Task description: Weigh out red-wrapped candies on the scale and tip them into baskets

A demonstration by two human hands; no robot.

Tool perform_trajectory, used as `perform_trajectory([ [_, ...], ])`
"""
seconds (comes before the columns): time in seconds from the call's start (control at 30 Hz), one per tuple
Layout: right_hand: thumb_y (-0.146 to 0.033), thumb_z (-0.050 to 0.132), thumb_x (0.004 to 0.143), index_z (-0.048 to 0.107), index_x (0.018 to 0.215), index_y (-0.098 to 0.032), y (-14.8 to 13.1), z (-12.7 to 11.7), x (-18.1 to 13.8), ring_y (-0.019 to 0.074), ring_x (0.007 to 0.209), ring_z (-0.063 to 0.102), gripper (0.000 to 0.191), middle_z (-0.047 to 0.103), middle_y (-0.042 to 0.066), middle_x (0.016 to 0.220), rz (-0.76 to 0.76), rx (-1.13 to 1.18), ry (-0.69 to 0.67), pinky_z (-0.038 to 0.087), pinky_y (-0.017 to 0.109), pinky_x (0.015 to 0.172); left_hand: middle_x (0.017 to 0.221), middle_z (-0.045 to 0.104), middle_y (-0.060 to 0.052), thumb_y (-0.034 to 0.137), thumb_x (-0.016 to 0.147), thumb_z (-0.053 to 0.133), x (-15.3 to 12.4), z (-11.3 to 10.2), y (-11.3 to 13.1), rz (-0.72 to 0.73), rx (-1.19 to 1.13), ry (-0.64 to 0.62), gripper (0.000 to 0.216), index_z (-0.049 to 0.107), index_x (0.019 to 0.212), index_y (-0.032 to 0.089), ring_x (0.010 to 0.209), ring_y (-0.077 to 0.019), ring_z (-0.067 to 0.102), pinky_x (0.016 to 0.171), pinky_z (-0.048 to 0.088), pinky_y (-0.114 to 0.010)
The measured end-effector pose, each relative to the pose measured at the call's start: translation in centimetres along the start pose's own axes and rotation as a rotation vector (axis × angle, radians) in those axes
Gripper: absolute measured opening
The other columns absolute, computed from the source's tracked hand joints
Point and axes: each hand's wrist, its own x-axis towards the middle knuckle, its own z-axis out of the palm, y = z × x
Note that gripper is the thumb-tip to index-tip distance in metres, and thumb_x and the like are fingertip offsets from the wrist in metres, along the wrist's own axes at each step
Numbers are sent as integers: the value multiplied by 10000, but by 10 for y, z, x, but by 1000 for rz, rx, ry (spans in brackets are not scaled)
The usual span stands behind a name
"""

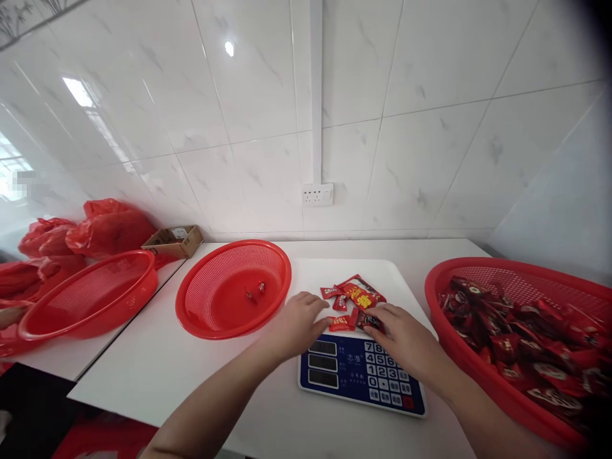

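Note:
A white scale point(361, 376) with a blue keypad panel carries several red packets on its pan. The biggest is a red snack packet with yellow lettering point(361, 293); small red wrapped candies point(341, 322) lie around it. My left hand point(306, 324) hovers at the left of the pan, thumb and fingers apart, with nothing visible between them. At the pan's front edge, my right hand point(404, 338) has its thumb and fingers on a dark wrapped candy point(369, 320). Left of the scale, a red basket point(229, 319) holds a couple of small wrapped pieces.
To the right stands a large red basket point(437, 271) full of dark red wrapped sweets. Another red basket point(138, 299), red plastic bags point(112, 233) and a cardboard box point(189, 241) are at the left. Another person's hand point(12, 317) shows at the left edge. A tiled wall rises behind.

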Motion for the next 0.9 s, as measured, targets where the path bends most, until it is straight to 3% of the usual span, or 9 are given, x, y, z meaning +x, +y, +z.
perform_trajectory([
  [0.17,-382,454,880,657,1062,-240,2,3,-1,265,1070,595,308,654,82,1130,-14,5,17,518,397,814,1058,684,-72,283,881,558,14,22,14,38,-33,-126,252,603,1118,207,1033,-235,594,924,445,-369],
  [0.3,-371,476,868,657,1039,-240,5,3,-1,257,1045,603,281,659,74,1099,-16,34,17,510,405,840,1030,655,-47,237,882,528,13,23,12,3,-41,-120,213,596,1084,227,908,-193,630,783,487,-292],
  [0.47,-388,467,875,655,1035,-247,7,3,0,258,1063,598,285,651,76,1110,-8,42,11,501,404,862,1066,604,-23,160,893,470,4,2,-7,-202,38,13,225,601,1053,249,862,-131,620,698,474,-206],
  [0.63,-363,462,874,657,1047,-235,5,1,-1,260,1053,605,290,652,82,1120,-2,29,-10,518,396,818,1172,549,-144,121,896,401,0,-23,-37,-420,204,131,275,598,1081,170,1041,-281,535,781,469,-382],
  [0.73,-359,466,869,665,1038,-247,2,1,0,260,1049,610,284,657,77,1131,-3,28,8,526,387,794,1226,547,-115,190,907,450,7,-18,-32,-351,224,88,252,604,1105,193,1101,-282,498,874,438,-405],
  [0.9,-347,481,865,664,1050,-230,-1,2,1,258,1059,603,286,662,86,1118,-22,29,2,507,403,855,1091,616,-84,286,912,492,32,10,-3,-153,198,-63,239,616,1099,206,1045,-239,526,892,439,-356],
])
